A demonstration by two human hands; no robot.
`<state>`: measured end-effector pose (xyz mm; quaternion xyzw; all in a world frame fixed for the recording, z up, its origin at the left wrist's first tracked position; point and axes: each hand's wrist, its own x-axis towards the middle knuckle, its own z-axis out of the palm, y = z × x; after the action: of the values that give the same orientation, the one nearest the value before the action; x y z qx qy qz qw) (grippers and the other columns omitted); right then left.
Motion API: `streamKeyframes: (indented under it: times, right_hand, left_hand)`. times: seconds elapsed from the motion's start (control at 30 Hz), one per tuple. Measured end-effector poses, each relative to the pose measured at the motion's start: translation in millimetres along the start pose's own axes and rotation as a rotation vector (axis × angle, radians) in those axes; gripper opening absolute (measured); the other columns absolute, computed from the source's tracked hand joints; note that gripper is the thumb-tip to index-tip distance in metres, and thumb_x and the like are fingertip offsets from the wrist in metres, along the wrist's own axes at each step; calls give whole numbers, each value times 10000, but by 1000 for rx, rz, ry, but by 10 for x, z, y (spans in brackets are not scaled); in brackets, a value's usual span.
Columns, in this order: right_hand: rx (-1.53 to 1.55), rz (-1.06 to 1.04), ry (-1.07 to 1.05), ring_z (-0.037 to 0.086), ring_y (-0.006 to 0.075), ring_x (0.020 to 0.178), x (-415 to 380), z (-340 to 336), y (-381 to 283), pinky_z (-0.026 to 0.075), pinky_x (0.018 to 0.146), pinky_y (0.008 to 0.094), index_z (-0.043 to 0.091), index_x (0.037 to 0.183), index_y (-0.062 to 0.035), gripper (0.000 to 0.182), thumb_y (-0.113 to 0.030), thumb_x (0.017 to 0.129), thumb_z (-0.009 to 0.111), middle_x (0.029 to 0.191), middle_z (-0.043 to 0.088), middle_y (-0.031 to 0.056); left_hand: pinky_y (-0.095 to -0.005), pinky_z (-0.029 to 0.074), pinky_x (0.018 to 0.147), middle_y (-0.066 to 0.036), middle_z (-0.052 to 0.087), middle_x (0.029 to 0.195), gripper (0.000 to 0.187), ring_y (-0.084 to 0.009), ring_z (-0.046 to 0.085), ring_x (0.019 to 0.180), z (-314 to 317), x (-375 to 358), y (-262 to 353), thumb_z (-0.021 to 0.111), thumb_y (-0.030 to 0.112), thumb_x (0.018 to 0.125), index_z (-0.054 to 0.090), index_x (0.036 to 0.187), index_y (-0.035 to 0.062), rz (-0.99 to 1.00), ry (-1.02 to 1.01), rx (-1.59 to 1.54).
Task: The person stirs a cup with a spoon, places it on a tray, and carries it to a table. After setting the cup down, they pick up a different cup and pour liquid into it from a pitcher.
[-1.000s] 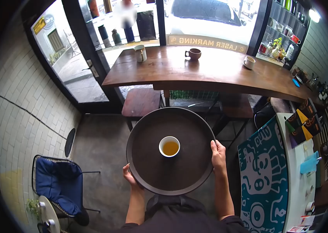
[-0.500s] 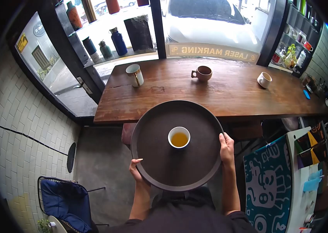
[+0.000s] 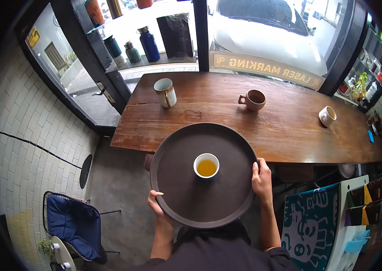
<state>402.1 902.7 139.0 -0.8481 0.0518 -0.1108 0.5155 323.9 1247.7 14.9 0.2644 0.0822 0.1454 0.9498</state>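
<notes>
A round dark brown serving tray (image 3: 186, 203) is held out in front of me by both hands. My left hand (image 3: 156, 203) grips its lower left rim, thumb on top and fingers hidden beneath. On the opposite side my right hand (image 3: 262, 178) clasps the right rim in the same way. Near the tray's middle stands a small white cup (image 3: 206, 166), upright, with yellow-amber liquid inside. Past the tray, the wooden table (image 3: 218, 113) bears a tall white mug with brown streaks (image 3: 165, 93), a brown mug (image 3: 253, 100) and a small cream cup (image 3: 327, 116).
At lower left are a blue-cushioned chair (image 3: 73, 226) and a small round table (image 3: 63, 253). Bottles, one dark blue (image 3: 149, 44), line the window shelf. A white board with a teal printed cloth (image 3: 310, 226) stands at right. The glass door (image 3: 73, 81) is on the left.
My view has turned slightly, so the table and its mugs appear shifted right and lower. The tray appears a little lower and to the left, still in both hands, with the cup upright.
</notes>
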Motion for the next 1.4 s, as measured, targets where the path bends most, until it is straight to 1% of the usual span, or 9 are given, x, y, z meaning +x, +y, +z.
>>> streamKeyframes:
  times: [0.1, 0.23, 0.3, 0.43, 0.63, 0.7, 0.87, 1.23, 1.4]
  right_hand:
    - [-145, 21, -28, 643, 436, 794, 98, -139, -103, 485, 676, 489, 577, 959, 33, 178, -137, 955, 525, 780, 638, 279]
    - [-274, -27, -144, 638, 345, 602, 438, -434, -123, 480, 605, 414, 603, 842, 7, 194, -172, 917, 621, 637, 617, 195]
    - [-295, -162, -88, 642, 294, 604, 755, -537, -121, 483, 605, 405, 595, 916, 3, 202, -179, 883, 675, 671, 629, 167]
    - [-268, -431, -16, 620, 294, 1014, 1655, -513, 100, 517, 798, 403, 465, 1296, -12, 703, -292, 756, 819, 1172, 570, 225]
    - [-261, -356, -247, 427, 367, 1322, 2517, -276, 158, 390, 1104, 444, 284, 1471, -55, 1184, -424, 546, 925, 1386, 425, 250]
    - [-263, -352, -288, 381, 376, 1361, 2613, -180, 185, 355, 1129, 450, 287, 1471, -44, 1186, -426, 545, 923, 1410, 414, 246]
    - [-284, -376, -246, 488, 347, 1267, 2657, -20, 172, 410, 1076, 426, 415, 1378, 17, 1009, -369, 582, 899, 1328, 501, 228]
    - [-368, -388, -140, 587, 304, 1146, 2497, -505, 362, 458, 1016, 395, 515, 1243, -6, 809, -287, 585, 893, 1184, 615, 178]
    - [-451, -275, -192, 548, 303, 1197, 2313, -952, 425, 432, 1050, 397, 470, 1304, -19, 905, -353, 585, 907, 1255, 566, 182]
  left_hand:
    - [-354, 515, 860, -167, 658, 1025, 197, -290, 617, 916, 408, -45, 55, 513, 175, 710, 609, 797, 27, -149, 145, -36]
    - [-385, 516, 875, -170, 653, 1090, 295, -323, 614, 954, -64, -16, -85, 549, 224, 744, 621, 931, 8, -75, 152, -58]
    - [-388, 523, 860, -158, 651, 1088, 287, -323, 615, 947, 612, -112, -55, 551, 231, 752, 615, 928, 14, -94, 192, -33]
    - [-391, 536, 857, -156, 661, 1084, 359, -315, 628, 950, 644, -114, -146, 561, 254, 760, 627, 1000, -5, -65, 235, -35]
    - [-398, 545, 853, -153, 672, 1076, 381, -312, 640, 942, 787, -110, -205, 581, 276, 785, 644, 1031, -8, -100, 162, -83]
    - [-398, 547, 846, -144, 677, 1060, 338, -307, 643, 933, 684, -110, -245, 587, 274, 786, 658, 984, 9, -89, 169, -69]
    - [-407, 550, 817, -104, 688, 984, 155, -275, 650, 878, 644, -132, -289, 620, 250, 813, 622, 723, 123, -15, 144, -67]
    - [-416, 535, 839, -136, 652, 993, 162, -296, 624, 915, 805, -118, -274, 599, 245, 800, 571, 746, 95, 40, 247, 129]
    - [-412, 525, 849, -134, 649, 1002, 172, -293, 615, 935, 678, -77, -285, 594, 257, 784, 558, 739, 95, 38, 262, 115]
